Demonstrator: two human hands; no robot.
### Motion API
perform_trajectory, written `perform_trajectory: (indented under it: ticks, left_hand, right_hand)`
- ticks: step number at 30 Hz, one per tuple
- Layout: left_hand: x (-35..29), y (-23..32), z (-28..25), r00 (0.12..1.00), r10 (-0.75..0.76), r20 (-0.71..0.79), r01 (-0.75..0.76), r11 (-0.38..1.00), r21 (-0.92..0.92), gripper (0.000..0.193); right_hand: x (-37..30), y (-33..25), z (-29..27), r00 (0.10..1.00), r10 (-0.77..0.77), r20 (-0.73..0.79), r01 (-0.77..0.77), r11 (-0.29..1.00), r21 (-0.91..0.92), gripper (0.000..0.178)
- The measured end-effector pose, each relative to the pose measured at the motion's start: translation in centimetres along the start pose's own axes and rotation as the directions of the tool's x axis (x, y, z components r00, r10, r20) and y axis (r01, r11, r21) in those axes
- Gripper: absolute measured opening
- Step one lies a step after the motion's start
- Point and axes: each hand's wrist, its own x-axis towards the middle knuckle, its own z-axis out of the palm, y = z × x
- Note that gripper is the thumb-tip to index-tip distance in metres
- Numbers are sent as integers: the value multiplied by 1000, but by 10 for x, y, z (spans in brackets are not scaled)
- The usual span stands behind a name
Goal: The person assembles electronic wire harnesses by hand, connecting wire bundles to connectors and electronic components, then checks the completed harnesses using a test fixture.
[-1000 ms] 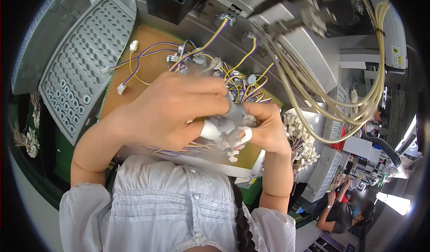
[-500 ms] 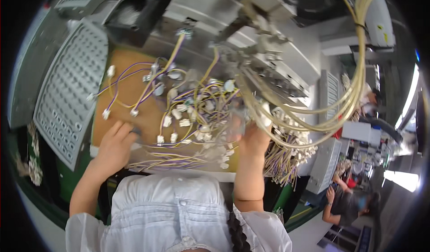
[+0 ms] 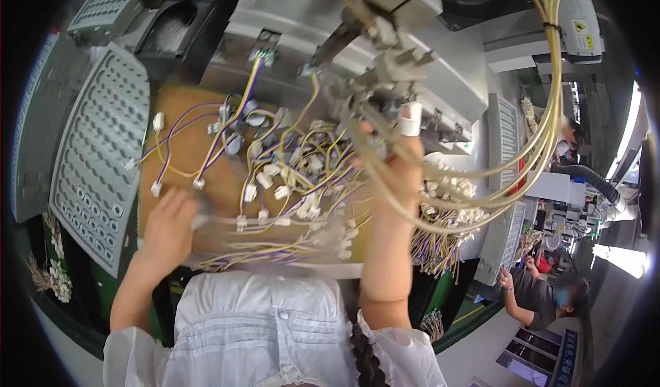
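Observation:
My left hand (image 3: 170, 223) hovers low over the left front of the brown work board (image 3: 175, 157), smeared by motion. Its fingers are bent around a small grey roundish part (image 3: 201, 212). My right hand (image 3: 397, 143) reaches up to the metal machine fixture (image 3: 392, 78), behind the clear yellowish tubes. One finger carries a white wrap (image 3: 410, 119); the other fingers are partly hidden and blurred. Between the hands lies a tangle of yellow and purple wires (image 3: 309, 157) with white connectors (image 3: 265, 179). Two wired pieces rise to the machine front, one at a small socket (image 3: 262, 56).
A grey tray with rows of round pockets (image 3: 100, 160) leans at the left. Bundled wire harnesses (image 3: 440, 242) lie beyond my right forearm. Yellowish tubes (image 3: 550, 112) loop down at the right. A black bin (image 3: 172, 33) stands far left. A co-worker (image 3: 543, 297) sits at the right.
My right hand has moved up and away from me, from the wire pile to the machine fixture. My left hand has shifted slightly left and nearer to me. The whole view has turned a little.

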Motion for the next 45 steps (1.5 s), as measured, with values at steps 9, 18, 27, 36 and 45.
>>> perform_trajectory:
  ticks: [9,18,27,36,45]
  left_hand:
    - [17,42,-40,974,86,-209,-129,971,-202,20]
    - [-84,-97,-72,801,-401,-444,586,676,448,38]
    - [-156,-195,-79,591,-596,-543,756,644,115,44]
    - [24,37,-24,967,-156,-201,23,840,-542,35]
    - [47,61,-15,975,-91,-205,-53,794,-606,26]
  right_hand:
    - [-82,-10,37,703,115,702,693,112,-712,31]
    - [-67,-3,71,835,50,548,372,682,-630,14]
    - [-64,-17,48,878,52,476,206,856,-474,17]
    - [-60,1,48,759,100,643,432,662,-612,22]
    - [-63,-8,28,694,-43,719,566,650,-507,31]
